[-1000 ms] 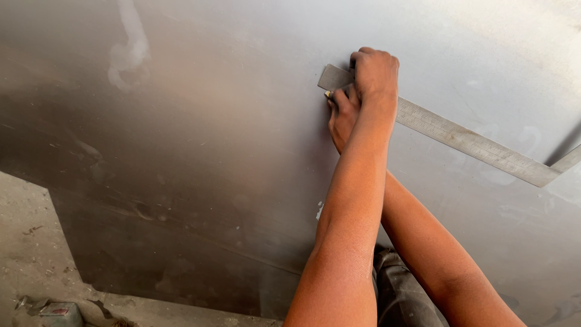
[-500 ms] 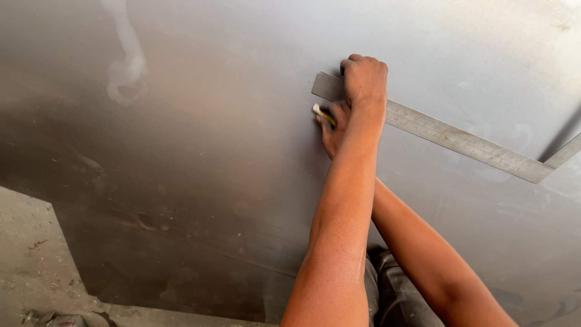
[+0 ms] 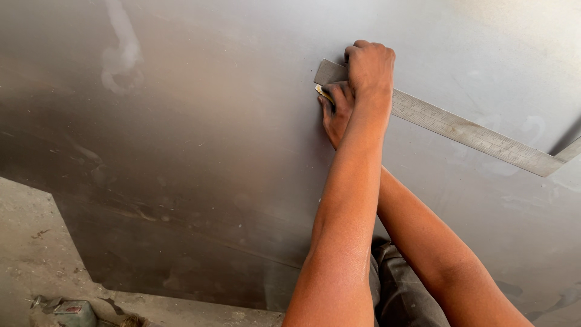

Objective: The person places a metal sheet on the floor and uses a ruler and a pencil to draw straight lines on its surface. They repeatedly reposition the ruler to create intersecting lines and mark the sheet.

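At the far left, low in the head view, one small grey-green object (image 3: 71,312) lies on the dusty concrete floor (image 3: 27,242), too blurred to identify. One large grey metal sheet (image 3: 200,151) fills most of the view, bearing one pale smear (image 3: 121,54) near its upper left. Further right, two bare forearms cross over the sheet. The right hand (image 3: 336,112) lies underneath, its grip closed on one small yellowish marking tool (image 3: 322,92) whose tip touches the sheet just beside the near end of the ruler; most of the tool is hidden. The left hand (image 3: 370,69) sits above it, fingers curled together and pressing down on one metal square ruler (image 3: 466,130), which lies flat on the sheet and runs diagonally to the right, where its second arm turns off at the frame edge. Below the arms, dark trousers (image 3: 399,290) show.
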